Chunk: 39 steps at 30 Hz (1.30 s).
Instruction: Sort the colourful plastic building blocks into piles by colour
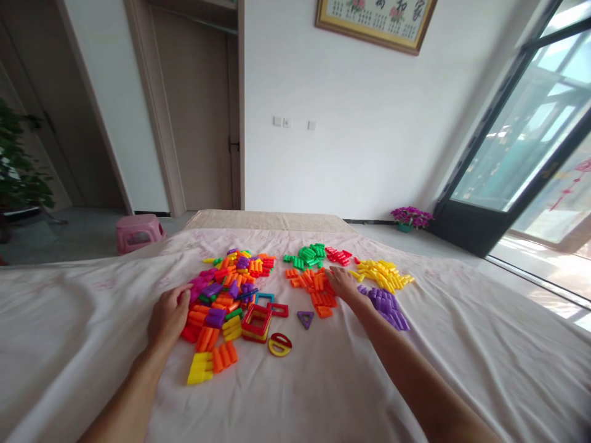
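Observation:
Colourful plastic blocks lie on a pale sheet (323, 381). A mixed pile (226, 295) sits on the left. My left hand (168, 317) rests at its left edge, fingers bent over magenta pieces; whether it grips one I cannot tell. My right hand (342, 284) lies palm down on the orange pile (316, 290), fingers spread. Sorted piles lie around it: green (307, 255), red (339, 255), yellow (383, 274), purple (388, 306). Flat frames lie between my hands: stacked squares (257, 322), a purple triangle (305, 319), a half-round piece (279, 344).
A pink stool (138, 232) stands on the floor at the left, beside a doorway. A potted plant (18, 172) is at the far left. A pot of purple flowers (410, 217) sits by the glass door (521, 147) on the right. A framed picture (376, 21) hangs on the wall.

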{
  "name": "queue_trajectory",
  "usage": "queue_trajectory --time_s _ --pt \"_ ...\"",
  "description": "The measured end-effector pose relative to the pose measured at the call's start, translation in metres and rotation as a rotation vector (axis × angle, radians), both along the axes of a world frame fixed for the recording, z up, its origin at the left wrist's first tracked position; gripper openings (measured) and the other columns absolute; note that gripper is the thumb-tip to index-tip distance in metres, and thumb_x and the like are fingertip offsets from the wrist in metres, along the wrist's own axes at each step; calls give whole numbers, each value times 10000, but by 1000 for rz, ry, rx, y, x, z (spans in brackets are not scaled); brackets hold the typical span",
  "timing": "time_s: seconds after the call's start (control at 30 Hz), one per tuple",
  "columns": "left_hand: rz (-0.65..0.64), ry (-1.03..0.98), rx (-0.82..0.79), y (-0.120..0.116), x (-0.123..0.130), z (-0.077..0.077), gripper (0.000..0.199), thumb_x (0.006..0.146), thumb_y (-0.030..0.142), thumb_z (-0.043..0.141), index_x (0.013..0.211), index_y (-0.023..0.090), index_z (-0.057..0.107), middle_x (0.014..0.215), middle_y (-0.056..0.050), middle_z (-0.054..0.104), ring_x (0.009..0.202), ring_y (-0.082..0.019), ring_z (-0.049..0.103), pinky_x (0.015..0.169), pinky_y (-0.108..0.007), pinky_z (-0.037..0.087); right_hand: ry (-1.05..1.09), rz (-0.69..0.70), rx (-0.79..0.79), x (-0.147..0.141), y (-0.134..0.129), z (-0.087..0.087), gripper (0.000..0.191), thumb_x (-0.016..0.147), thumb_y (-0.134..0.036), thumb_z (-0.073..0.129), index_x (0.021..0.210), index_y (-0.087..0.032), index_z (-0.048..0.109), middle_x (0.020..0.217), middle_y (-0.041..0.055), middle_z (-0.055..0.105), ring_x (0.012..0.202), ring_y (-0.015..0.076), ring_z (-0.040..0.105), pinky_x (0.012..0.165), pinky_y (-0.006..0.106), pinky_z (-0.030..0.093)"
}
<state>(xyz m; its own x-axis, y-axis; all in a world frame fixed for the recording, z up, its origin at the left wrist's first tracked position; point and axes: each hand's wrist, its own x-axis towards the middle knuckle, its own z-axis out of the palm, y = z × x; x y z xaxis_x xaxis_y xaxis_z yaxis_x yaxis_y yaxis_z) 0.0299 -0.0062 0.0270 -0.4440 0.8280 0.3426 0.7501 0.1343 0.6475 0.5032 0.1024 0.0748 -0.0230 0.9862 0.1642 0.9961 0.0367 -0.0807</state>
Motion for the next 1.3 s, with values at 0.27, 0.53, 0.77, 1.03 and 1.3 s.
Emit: queue_trajectory --time_s 0.27,0.53,0.77,1.03,1.3 --pt "2 10 0 0 0 0 461 914 416 359 1147 186 684 1174 -132 684 1122 -267 611 994 -369 456 323 468 105 -100 -49 21 275 926 -266 526 1130 -216 704 1165 80 677 1147 208 554 1001 311 388" --pt "2 26 18 -3 3 4 459 901 408 368 1134 177 690 1153 -130 696 1102 -263 623 989 -360 461 123 438 -70 -157 -61 12 239 872 -292 554 973 -185 742 1050 120 690 1004 237 626 777 289 445" --pt "1 17 23 -3 3 4 454 899 394 372 1135 165 684 1164 -140 682 1110 -268 610 1001 -380 450 91 403 -81 -152 -71 28 284 736 -140 602 978 -189 741 1017 115 707 996 258 633 808 312 451" --pt "-8 6 21 -3 4 5 438 900 385 373 1125 171 682 1168 -135 679 1118 -270 603 1010 -386 441 631 700 -111 -169 -54 13 310 937 -256 498 1161 -233 710 1113 30 729 989 180 658 870 269 478" --pt "-1 -2 21 -2 3 3 431 910 399 374 1121 182 682 1179 -130 675 1132 -263 602 1020 -375 435 463 778 -206 -179 -53 17 346 827 -188 581 1139 -218 728 1026 23 740 865 158 651 776 228 463"
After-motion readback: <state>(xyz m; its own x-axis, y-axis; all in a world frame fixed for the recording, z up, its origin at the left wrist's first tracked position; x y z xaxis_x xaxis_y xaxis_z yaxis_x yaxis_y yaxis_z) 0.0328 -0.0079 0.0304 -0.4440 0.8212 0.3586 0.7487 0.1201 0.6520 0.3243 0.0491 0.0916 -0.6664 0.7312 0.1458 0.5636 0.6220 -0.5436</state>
